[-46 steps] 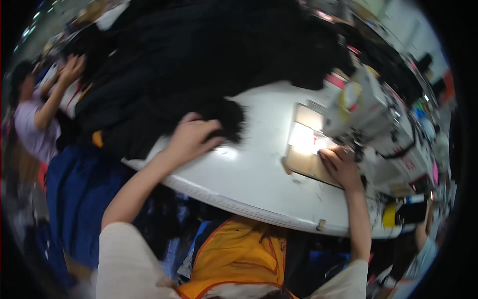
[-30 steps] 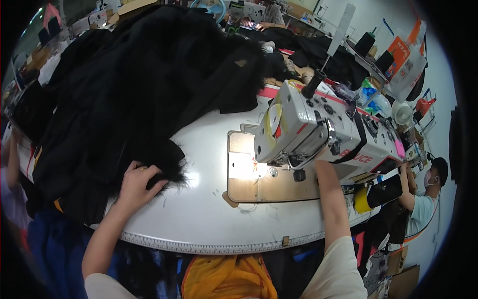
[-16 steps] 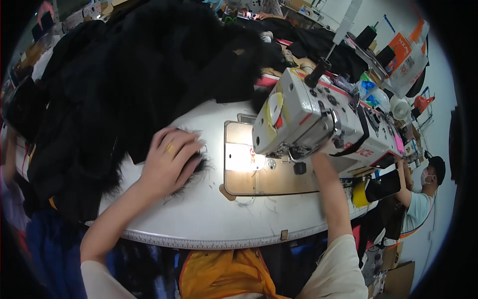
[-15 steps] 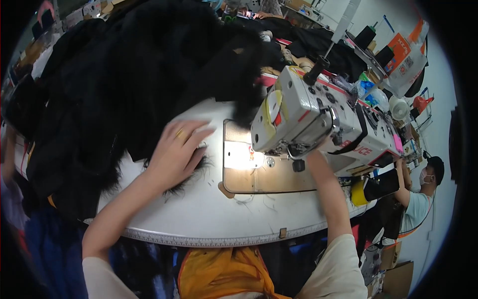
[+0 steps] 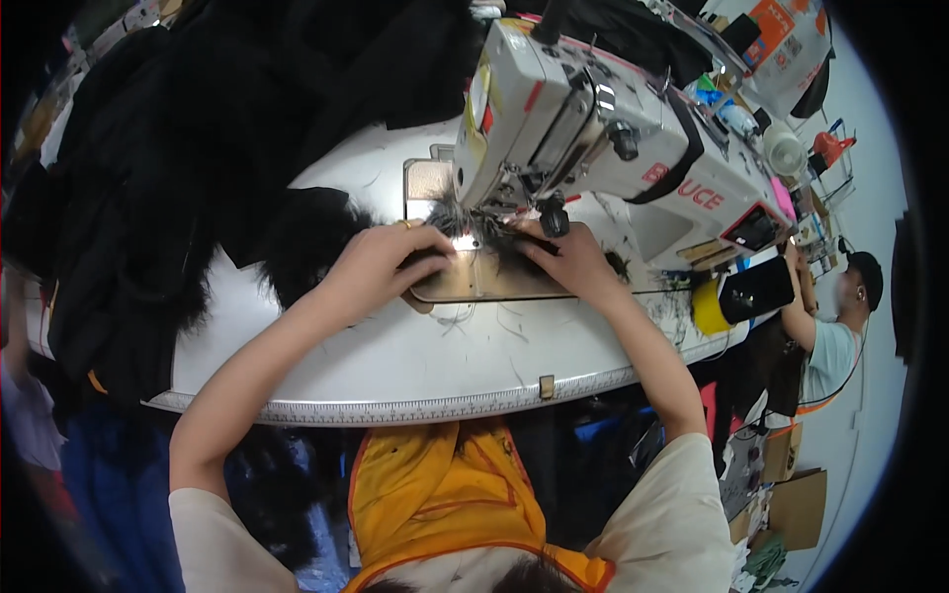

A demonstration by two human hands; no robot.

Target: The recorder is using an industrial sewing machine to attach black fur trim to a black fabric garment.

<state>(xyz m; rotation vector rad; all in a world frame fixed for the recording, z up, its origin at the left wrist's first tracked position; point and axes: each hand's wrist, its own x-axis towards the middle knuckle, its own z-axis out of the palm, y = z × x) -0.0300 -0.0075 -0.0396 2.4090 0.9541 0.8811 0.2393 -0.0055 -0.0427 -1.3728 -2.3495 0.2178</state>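
Observation:
Black furry fabric (image 5: 474, 219) lies under the needle area of a white sewing machine (image 5: 514, 109), where the lamp lights the metal needle plate (image 5: 474, 282). To the left of the needle, my left hand (image 5: 381, 265) has its fingers closed on the furry edge, with a ring showing on one finger. My right hand (image 5: 573, 262) pinches the fur on the needle's other side; its fingertips are partly hidden in the hair. More of the black garment (image 5: 198, 128) spreads over the left of the table.
A curved ruler strip (image 5: 425, 407) runs along the near edge of the white table (image 5: 395, 366). A yellow-and-black cylinder (image 5: 710, 306) stands at the table's right. Farther right, a person (image 5: 835, 316) in a dark cap is at work. Loose threads and fur bits dot the tabletop.
Both hands have come in around the needle, the right one from behind the machine head. Fur now lies at the lit plate, which was bare before. The view has tilted lower.

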